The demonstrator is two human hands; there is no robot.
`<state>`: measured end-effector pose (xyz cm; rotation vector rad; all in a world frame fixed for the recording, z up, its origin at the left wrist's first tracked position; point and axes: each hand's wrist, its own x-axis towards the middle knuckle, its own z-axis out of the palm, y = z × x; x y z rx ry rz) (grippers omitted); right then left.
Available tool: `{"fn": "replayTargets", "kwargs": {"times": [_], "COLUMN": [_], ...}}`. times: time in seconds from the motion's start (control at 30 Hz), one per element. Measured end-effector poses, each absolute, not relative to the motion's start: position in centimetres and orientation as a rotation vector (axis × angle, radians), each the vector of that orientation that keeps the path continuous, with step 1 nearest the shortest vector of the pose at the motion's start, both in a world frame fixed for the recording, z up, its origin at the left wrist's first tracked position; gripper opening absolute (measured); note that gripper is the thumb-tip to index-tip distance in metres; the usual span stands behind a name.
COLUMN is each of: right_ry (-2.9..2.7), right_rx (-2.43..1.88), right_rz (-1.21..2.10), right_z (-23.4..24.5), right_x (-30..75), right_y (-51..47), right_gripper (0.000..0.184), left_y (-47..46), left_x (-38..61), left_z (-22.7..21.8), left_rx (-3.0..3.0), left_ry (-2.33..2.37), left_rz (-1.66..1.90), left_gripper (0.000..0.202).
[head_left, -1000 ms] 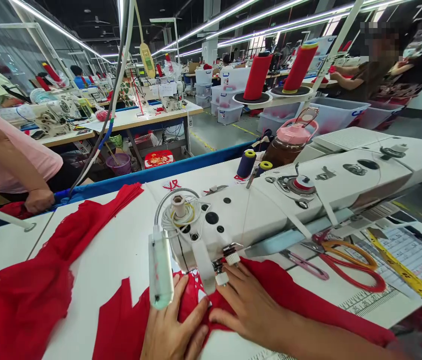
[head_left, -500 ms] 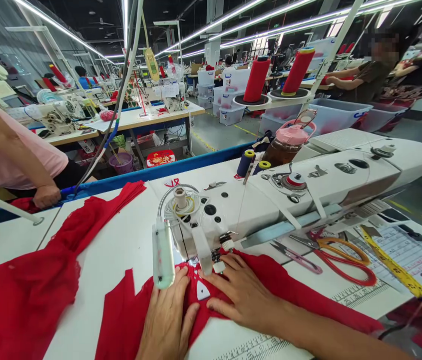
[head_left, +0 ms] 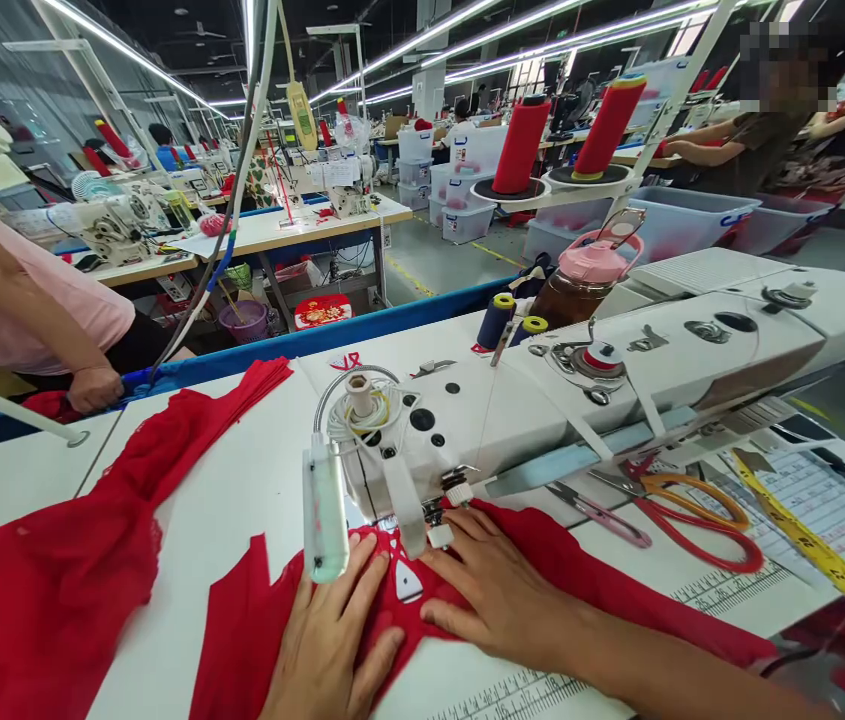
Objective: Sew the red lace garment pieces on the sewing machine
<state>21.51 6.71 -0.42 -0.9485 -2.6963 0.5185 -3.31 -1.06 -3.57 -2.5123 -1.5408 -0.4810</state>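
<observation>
Red fabric (head_left: 579,570) lies under the head of a white sewing machine (head_left: 459,425). My left hand (head_left: 336,625) presses flat on its left part, fingers stretched toward the needle area. On the other side, my right hand (head_left: 501,590) rests palm down on the cloth, fingers spread, the fingertips partly hidden by the machine's knobs. Between the hands, a white triangular piece (head_left: 408,582) with a dark dot shows against the red. The needle and presser foot are mostly hidden. A small lamp (head_left: 325,515) hangs just above my left fingers.
More red fabric (head_left: 62,570) is heaped at left. Right of the machine lie thread snips (head_left: 602,515), orange-handled scissors (head_left: 707,530), a yellow tape measure (head_left: 804,535) and papers. Behind stand a pink-lidded jug (head_left: 587,270) and red thread cones (head_left: 523,150). A person's hand (head_left: 96,388) rests at far left.
My left fingers have shifted slightly, with the thumb a little lower. Both hands stay flat on the red fabric. The camera view has turned slightly.
</observation>
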Motion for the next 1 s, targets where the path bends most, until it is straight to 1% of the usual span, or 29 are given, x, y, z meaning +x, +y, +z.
{"fn": "replayTargets", "kwargs": {"times": [0.33,0.7,1.0], "right_ry": [-2.691,-2.684,-2.693], "right_rx": [-0.987,-0.945,-0.93], "right_rz": [0.506,0.477,0.477], "right_z": [0.36,-0.18,-0.37], "right_x": [21.25,21.41,21.38], "right_y": [6.71,6.68,6.73], "right_gripper": [0.039,0.044,0.044], "left_y": [-0.99,-1.16,-1.58], "left_x": [-3.71,-3.72,-3.55], "left_z": [-3.42,-3.32,-2.83], "left_rx": [-2.548,-2.57,-2.604], "left_ry": [-1.528,-1.558,-1.697], "left_rz": [-0.442,-0.355,-0.36], "left_gripper": [0.063,0.052,0.06]}}
